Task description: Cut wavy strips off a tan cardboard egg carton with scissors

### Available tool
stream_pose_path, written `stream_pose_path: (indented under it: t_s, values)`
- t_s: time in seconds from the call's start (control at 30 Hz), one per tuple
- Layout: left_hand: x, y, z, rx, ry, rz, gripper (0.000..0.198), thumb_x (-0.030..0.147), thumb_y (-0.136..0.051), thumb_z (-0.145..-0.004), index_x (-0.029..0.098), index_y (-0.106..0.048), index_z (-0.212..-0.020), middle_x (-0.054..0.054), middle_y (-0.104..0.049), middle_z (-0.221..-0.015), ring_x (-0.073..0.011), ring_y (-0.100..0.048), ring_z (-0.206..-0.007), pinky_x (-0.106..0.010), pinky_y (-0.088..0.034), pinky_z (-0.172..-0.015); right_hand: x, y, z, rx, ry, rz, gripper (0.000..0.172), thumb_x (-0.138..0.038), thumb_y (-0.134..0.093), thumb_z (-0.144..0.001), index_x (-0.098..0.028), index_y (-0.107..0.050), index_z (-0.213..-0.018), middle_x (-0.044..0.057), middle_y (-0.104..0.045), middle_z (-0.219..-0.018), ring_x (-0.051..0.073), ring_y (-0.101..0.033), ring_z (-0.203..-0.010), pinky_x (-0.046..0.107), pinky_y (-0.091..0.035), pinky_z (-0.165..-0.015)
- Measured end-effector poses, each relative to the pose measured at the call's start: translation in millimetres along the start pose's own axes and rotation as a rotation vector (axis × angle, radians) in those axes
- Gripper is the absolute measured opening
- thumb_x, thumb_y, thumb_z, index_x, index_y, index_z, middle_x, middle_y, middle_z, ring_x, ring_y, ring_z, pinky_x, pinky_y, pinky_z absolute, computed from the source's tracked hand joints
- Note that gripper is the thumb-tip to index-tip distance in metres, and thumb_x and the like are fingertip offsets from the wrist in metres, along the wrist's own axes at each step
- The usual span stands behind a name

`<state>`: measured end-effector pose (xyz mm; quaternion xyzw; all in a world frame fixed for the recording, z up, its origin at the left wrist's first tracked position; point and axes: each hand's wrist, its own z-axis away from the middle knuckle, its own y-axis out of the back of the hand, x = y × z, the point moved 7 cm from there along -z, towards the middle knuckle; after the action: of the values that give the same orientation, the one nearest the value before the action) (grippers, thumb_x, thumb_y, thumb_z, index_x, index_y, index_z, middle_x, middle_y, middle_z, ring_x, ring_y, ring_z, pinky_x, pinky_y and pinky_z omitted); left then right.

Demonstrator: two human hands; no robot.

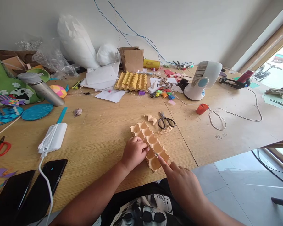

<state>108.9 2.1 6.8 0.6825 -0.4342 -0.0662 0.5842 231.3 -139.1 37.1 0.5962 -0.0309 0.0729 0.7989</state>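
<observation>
A tan egg carton (156,146) with two rows of cups lies at a slant near the table's front edge. My left hand (135,151) grips its left side, fingers curled over the ridge between the cups. In my right hand (182,179) is a craft knife (156,154), mostly covered by the fingers; its thin tip touches the carton's middle ridge, and a bit of orange-red handle shows. The index finger stretches along the knife. Just beyond the carton lie black-handled scissors (166,121), a curved carton scrap (151,119) and a torn strip (165,130).
Farther back are a yellow egg tray (131,82), a white fan (202,81) and an orange cup (202,108) with a cable beside it. To the left lie a power bank (53,137), two phones (46,182), red-handled scissors (0,148) and a steel bottle (42,89).
</observation>
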Motion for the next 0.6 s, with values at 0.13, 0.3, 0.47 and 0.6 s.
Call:
stream_pose_path:
  t_s: [0.13, 0.3, 0.47, 0.6]
  values:
    - [0, 0.1, 0, 0.009, -0.005, -0.013, 0.024, 0.025, -0.072, -0.084, 0.02, -0.065, -0.062, -0.005, -0.069, -0.076, -0.0227, -0.061, -0.09, -0.039, -0.046, -0.083, -4, -7, -1, -0.052, -0.041, -0.054, 0.083, 0.001, -0.047, -0.084, -0.026, -0.03, -0.161, 0.006, -0.071, -0.096, 0.019, -0.071, -0.07, 0.03, -0.043, -0.057]
    - [-1, -0.8, 1, 0.009, -0.004, -0.005, 0.021, 0.024, -0.073, -0.082, 0.021, -0.066, -0.062, -0.005, -0.068, -0.074, -0.0229, -0.06, -0.09, -0.039, -0.046, -0.084, -1, -5, -2, -0.043, -0.054, -0.179, 0.067, -0.011, -0.043, -0.096, -0.023, -0.03, -0.161, 0.005, -0.072, -0.093, 0.018, -0.071, -0.07, 0.03, -0.037, -0.054]
    - [-2, -0.4, 1, 0.016, -0.001, -0.011, 0.02, 0.023, -0.073, -0.082, 0.021, -0.066, -0.063, -0.005, -0.069, -0.076, -0.0227, -0.061, -0.091, -0.04, -0.047, -0.084, 8, -8, 1, 0.044, -0.037, -0.119, 0.077, -0.004, -0.046, -0.092, -0.031, -0.028, -0.161, 0.002, -0.068, -0.094, 0.017, -0.069, -0.07, 0.03, -0.039, -0.058]
    - [-1, 0.3, 1, 0.018, 0.004, -0.016, 0.019, 0.021, -0.075, -0.08, 0.021, -0.066, -0.063, -0.005, -0.069, -0.078, -0.0224, -0.061, -0.091, -0.039, -0.047, -0.083, 7, -10, 3, 0.122, -0.018, -0.046, 0.085, -0.001, -0.05, -0.087, -0.037, -0.028, -0.161, 0.004, -0.066, -0.099, 0.018, -0.068, -0.078, 0.03, -0.043, -0.066]
